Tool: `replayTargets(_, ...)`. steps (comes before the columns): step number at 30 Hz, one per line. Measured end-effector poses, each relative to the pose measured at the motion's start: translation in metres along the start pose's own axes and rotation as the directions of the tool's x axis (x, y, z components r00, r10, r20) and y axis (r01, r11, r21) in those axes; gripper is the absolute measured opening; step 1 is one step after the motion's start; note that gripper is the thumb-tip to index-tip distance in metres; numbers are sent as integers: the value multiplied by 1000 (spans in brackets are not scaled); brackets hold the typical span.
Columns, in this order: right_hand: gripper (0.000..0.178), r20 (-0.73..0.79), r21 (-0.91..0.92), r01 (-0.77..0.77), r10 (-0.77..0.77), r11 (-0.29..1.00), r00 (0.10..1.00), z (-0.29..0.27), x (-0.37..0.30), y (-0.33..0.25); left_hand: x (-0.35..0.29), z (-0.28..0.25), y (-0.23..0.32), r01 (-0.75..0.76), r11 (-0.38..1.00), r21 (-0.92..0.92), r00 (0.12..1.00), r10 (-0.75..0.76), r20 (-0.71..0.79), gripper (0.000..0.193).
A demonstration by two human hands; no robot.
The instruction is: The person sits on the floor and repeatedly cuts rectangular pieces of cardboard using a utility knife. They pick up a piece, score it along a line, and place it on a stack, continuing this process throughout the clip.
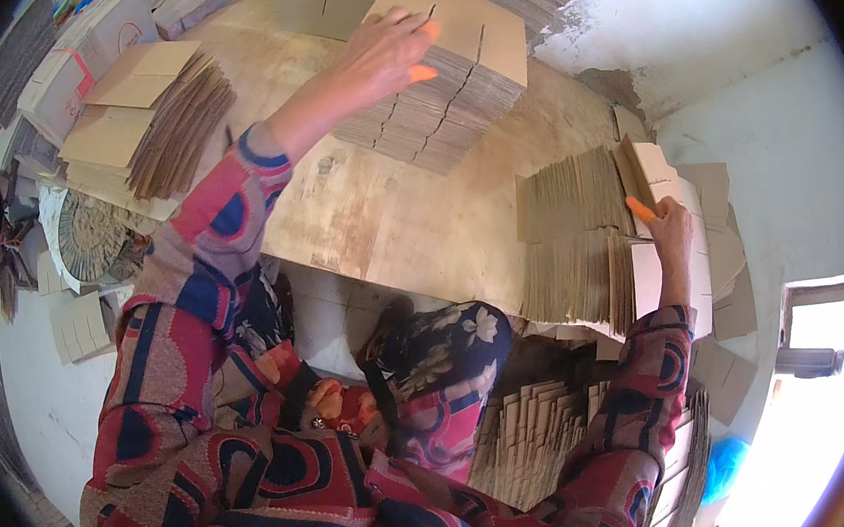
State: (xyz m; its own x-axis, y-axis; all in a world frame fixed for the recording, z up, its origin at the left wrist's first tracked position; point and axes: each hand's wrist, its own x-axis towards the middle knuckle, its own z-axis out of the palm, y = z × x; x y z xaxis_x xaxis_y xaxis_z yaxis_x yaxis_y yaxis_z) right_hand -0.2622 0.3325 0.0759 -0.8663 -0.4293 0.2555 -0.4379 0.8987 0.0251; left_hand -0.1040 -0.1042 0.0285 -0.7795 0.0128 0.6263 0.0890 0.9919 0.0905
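My left hand (386, 58) reaches over a tall stack of slotted cardboard sheets (488, 42). Its thumb and forefinger, both with orange finger covers, are apart at the top sheet's near left edge, and nothing shows between them. At the right end of the table, my right hand (672, 232) grips the end of a row of upright cardboard pieces (577, 195). Its orange-covered thumb lies to the left of a tan piece (653, 168) and its fingers curl on the other side. The fingertips of the right hand are partly hidden.
A wooden table (378, 217) carries the stacks. Far left lie a fanned cardboard pile (138, 118) and a white box (84, 67). More slotted cardboard (532, 434) stands low by my right forearm. A white wall (728, 86) bounds the right, with a bright opening (816, 410) below.
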Motion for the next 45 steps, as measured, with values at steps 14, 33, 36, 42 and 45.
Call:
replayTargets(14, 60, -595, 98, 26, 38, 995, 803, -51, -48, -63, 14, 42, -25, -279, 932, 231, 960, 264, 92, 14)
replayTargets(33, 67, -636, 591, 327, 177, 737, 751, -85, -126, -152, 31, -56, -8, -262, 946, 190, 862, 318, -394, 17)
replayTargets(36, 64, -657, 530, 317, 144, 787, 740, -93, -132, -141, 11, -88, 44, -276, 947, 162, 890, 315, -330, 25)
replayTargets(42, 56, -518, 635, 229, 186, 738, 835, -104, -136, -149, -76, -131, 116, -156, 974, -166, 987, 159, 7, 20)
replayTargets(45, 51, -392, 735, 181, 191, 653, 900, -109, -135, -167, -99, -107, 121, 47, 978, -204, 949, 20, 316, 9)
